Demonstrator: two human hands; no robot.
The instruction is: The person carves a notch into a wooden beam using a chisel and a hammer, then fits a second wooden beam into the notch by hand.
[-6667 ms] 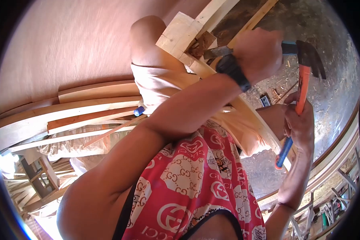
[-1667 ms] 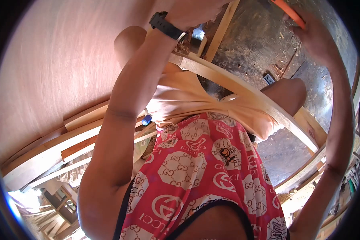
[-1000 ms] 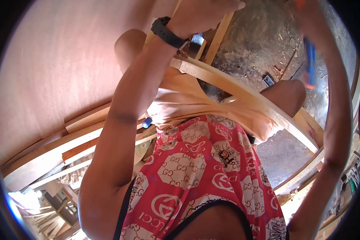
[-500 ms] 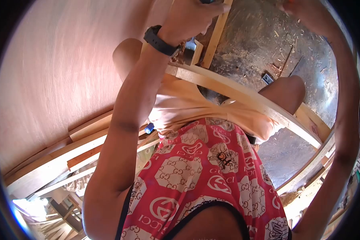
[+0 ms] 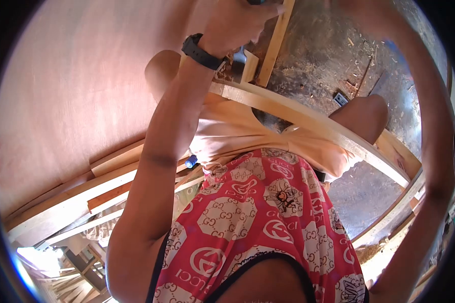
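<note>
Across the lap, supports a long pale beam (image 5: 298, 113) slanting over the right thigh, probably to steady it with the leg and free both hands for tools. Near its upper end, grips a chisel (image 5: 239, 59) in the left hand (image 5: 230, 25), closed firmly around the handle; points the blade down towards rough brown wood (image 5: 225, 71), apparently to guide the edge while leaving the handle's top exposed. Touching or just short of the wood: cannot tell. Holds the right hand (image 5: 374, 17) well apart from the left, blurred at the top of the view and seemingly clamped on a hammer (image 5: 393, 46), to judge by the blue streak of the handle's end; likely held aside for swinging room. Looks bare and unpainted along the beam, yellowish and smooth-faced, with light catching the lower stretch; appears bowed, perhaps only from the lens. Shows a broad, dull grey blade on the chisel, beside a small pale block (image 5: 250, 68). Beyond the lap, on the floor (image 5: 313, 60), includes scattered shavings (image 5: 350, 85) and a small metallic item (image 5: 340, 98), too small to identify.
</note>
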